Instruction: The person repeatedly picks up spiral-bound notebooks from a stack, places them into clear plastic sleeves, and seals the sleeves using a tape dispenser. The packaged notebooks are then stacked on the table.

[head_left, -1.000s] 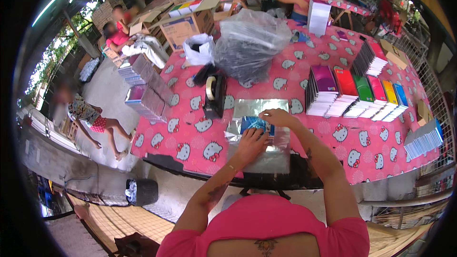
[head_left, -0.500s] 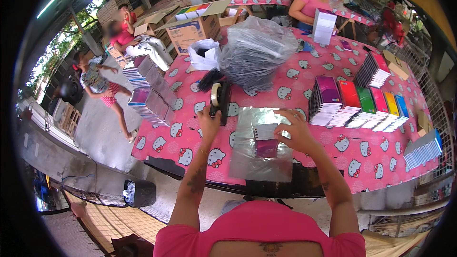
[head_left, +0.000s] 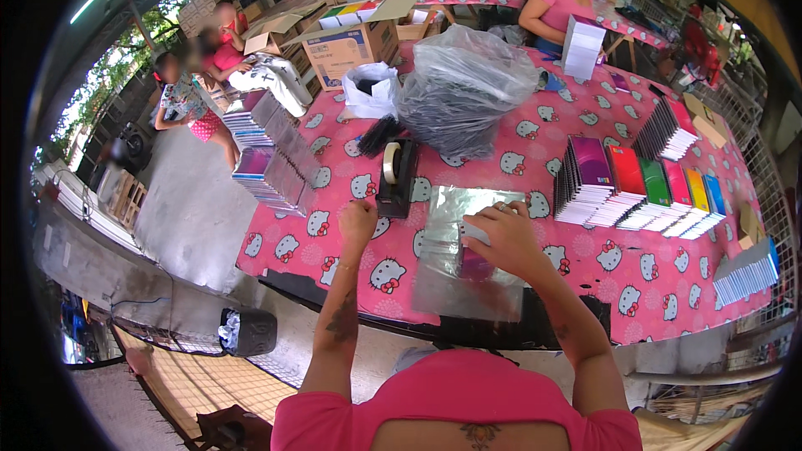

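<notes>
My left hand (head_left: 357, 223) is closed in a fist over the table, just left of the black tape dispenser (head_left: 397, 179) with its pale roll. Whatever its fingers may hold is too small to make out. My right hand (head_left: 505, 236) lies spread over a small notebook (head_left: 475, 266) with a purple lower part, covering much of it. That notebook rests on a stack of clear plastic sleeves (head_left: 434, 284) at the table's near edge.
Rows of coloured spiral notebooks (head_left: 618, 184) stand to the right, and more notebook stacks (head_left: 271, 150) to the left. Beyond the dispenser sit a large plastic bag (head_left: 464, 88) of black pieces, a white bag (head_left: 368, 96) and a carton (head_left: 351, 54). Other people are nearby.
My left hand has come away from the tape dispenser, toward me, and closed. My right hand has moved farther over the notebook. A person at the left has moved farther off.
</notes>
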A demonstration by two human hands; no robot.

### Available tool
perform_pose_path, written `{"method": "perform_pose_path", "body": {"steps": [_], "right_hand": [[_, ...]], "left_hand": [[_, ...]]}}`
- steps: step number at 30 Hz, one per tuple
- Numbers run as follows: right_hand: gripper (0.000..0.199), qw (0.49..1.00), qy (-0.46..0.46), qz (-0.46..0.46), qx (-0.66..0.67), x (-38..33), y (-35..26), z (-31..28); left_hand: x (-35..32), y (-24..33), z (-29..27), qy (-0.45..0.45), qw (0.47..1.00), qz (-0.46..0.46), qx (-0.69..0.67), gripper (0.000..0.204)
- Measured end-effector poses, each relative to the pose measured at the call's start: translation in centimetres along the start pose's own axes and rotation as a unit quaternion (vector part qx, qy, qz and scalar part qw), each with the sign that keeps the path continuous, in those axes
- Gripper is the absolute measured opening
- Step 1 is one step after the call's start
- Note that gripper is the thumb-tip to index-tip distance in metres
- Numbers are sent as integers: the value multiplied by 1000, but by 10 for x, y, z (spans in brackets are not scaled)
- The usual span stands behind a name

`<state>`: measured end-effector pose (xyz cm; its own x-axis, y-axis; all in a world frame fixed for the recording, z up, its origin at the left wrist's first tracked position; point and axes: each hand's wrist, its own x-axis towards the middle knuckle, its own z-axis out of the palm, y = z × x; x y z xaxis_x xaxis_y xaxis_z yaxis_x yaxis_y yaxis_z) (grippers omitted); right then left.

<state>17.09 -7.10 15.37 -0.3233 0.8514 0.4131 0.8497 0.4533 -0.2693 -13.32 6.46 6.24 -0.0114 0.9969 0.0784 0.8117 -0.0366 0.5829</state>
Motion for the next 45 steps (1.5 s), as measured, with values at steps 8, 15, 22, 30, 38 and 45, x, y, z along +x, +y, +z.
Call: {"method": "perform_pose_path", "body": {"steps": [8, 15, 22, 30, 38, 45], "right_hand": [[34, 996, -73, 15, 40, 9, -3, -4], [76, 987, 39, 149, 46, -10, 24, -38], [62, 980, -13, -34, 197, -55, 78, 51], [51, 980, -33, -46, 191, -51, 79, 59], [45, 758, -37, 222, 612, -20, 98, 88], [46, 868, -25, 97, 486, -19, 94, 74]], "left_hand": [[-40, 113, -2, -219, 875, 302, -309, 22], [-27, 120, -11, -141, 861, 445, -201, 17], [-27, 149, 38, -67, 848, 509, -133, 18], [-36, 149, 73, -9, 914, 380, -143, 74], [-40, 101, 75, -295, 850, 88, -427, 55], [-56, 111, 70, -254, 880, 127, -381, 31]]}}
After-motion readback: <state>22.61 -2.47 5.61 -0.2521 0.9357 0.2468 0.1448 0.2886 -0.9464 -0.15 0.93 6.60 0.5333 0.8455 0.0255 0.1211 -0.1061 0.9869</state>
